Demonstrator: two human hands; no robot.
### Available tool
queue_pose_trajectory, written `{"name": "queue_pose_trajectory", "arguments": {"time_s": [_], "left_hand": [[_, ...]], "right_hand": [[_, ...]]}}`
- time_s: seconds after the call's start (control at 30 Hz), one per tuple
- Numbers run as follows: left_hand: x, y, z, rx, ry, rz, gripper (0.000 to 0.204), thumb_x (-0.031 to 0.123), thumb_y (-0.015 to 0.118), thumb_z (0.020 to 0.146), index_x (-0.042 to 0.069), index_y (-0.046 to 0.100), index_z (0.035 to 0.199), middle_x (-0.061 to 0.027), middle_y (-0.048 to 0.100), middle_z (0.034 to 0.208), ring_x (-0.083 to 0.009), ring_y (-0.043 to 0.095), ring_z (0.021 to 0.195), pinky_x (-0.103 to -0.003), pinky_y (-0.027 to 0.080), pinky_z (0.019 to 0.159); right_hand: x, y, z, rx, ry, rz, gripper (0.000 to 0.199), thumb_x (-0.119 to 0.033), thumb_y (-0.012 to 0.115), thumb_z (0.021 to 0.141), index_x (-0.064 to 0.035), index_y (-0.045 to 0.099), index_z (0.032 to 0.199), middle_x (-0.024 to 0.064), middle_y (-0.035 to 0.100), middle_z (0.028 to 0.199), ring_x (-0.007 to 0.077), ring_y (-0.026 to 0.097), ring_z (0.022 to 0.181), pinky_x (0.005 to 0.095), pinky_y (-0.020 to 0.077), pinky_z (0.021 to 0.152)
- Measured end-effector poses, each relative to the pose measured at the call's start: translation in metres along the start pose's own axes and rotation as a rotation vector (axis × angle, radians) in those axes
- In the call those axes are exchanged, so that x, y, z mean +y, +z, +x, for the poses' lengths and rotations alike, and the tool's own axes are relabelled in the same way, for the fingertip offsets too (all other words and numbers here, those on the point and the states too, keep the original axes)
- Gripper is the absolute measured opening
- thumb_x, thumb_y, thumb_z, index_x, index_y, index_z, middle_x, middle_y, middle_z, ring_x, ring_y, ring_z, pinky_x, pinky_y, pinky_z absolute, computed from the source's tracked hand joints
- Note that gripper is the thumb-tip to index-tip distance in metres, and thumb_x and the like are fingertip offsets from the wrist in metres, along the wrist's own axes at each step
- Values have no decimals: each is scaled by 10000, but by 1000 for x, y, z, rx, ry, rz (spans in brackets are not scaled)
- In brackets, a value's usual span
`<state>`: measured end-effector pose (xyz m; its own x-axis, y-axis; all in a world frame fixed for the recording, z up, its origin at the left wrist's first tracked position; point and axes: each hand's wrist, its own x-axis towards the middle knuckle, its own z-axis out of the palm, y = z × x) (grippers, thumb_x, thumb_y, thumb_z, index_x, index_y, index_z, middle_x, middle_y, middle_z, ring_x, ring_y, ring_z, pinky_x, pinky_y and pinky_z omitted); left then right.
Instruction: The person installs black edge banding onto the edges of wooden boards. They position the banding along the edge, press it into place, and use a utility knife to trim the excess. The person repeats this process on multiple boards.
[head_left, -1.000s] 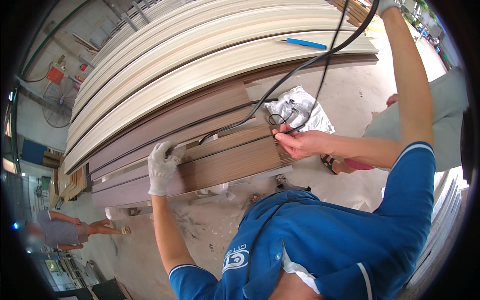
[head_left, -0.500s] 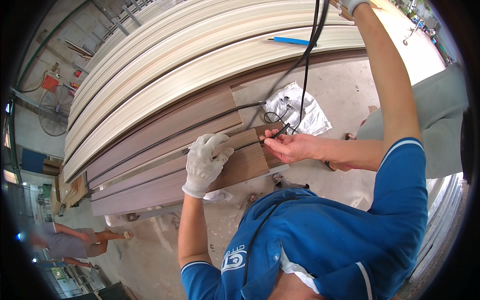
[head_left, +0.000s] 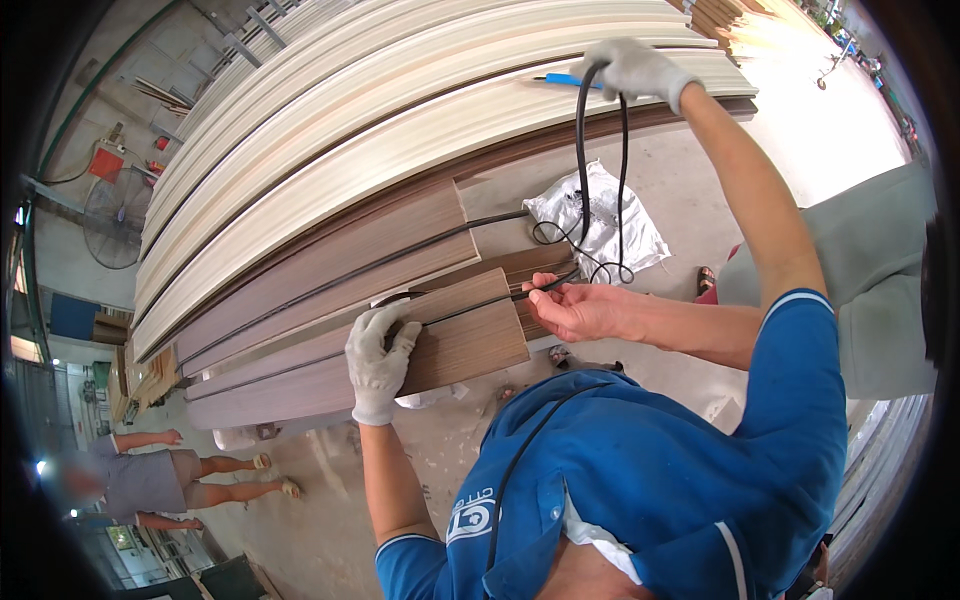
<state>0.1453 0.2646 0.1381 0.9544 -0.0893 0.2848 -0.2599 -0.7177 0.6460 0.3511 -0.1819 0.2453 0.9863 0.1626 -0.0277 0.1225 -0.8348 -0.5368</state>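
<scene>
Up high, the white-gloved right hand (head_left: 632,70) clenches a thin black rubber strip (head_left: 580,160), which hangs looping below it. The gloved left hand (head_left: 378,352) lies spread, grasping nothing, on a brown wood-grain plank (head_left: 465,345), where the strip runs past its fingertips.

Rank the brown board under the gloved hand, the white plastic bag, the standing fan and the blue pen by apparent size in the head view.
1. brown board
2. white plastic bag and standing fan: about alike, and the fan is farther off, so not ranked
3. blue pen
</scene>
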Motion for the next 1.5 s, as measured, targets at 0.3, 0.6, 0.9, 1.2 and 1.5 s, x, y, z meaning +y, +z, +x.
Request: {"name": "queue_pose_trajectory", "arguments": {"time_s": [0.3, 0.6, 0.9, 1.2, 1.5], "left_hand": [[-29, -23, -39, 304, -144, -7, 192, 62, 791, 882, -10, 743, 1053, -100, 702, 978, -188, 655, 872, -298, 508, 779], [-53, -24, -73, 677, -395, -5, 192, 69, 752, 948, -36, 721, 1105, -57, 687, 1003, -136, 627, 954, -271, 522, 861], [-124, -44, -118, 1314, -588, -320, 268, 148, 666, 1023, 7, 654, 1251, -70, 681, 1133, -174, 626, 1010, -319, 522, 921], [-245, -48, -150, 986, -903, -635, 290, 102, 666, 981, 89, 649, 1271, -38, 700, 1065, -171, 657, 965, -310, 535, 837], [-269, 12, -62, 349, -628, 27, 443, 43, 710, 878, 54, 602, 1307, -72, 698, 1043, -195, 655, 956, -309, 538, 772]], "right_hand": [[46, 7, 7, -520, -59, -457, 234, -265, 689, 885, -37, 743, 890, 91, 692, 690, 187, 673, 627, 370, 502, 529], [76, 115, -6, -493, 35, 108, 503, -547, 661, 944, -50, 733, 916, 70, 737, 761, 188, 646, 559, 335, 507, 536], [112, 184, -27, -814, -80, -734, 564, -529, 621, 919, -121, 678, 1305, 151, 763, 1052, 307, 732, 912, 457, 575, 816], [92, 166, -58, -553, 110, 207, 307, -273, 672, 928, -24, 747, 1091, 42, 706, 835, 124, 629, 644, 280, 511, 595], [40, 148, -93, -218, 172, 300, 337, -373, 649, 963, -51, 722, 1031, 33, 696, 870, 121, 641, 736, 268, 502, 645]]}}
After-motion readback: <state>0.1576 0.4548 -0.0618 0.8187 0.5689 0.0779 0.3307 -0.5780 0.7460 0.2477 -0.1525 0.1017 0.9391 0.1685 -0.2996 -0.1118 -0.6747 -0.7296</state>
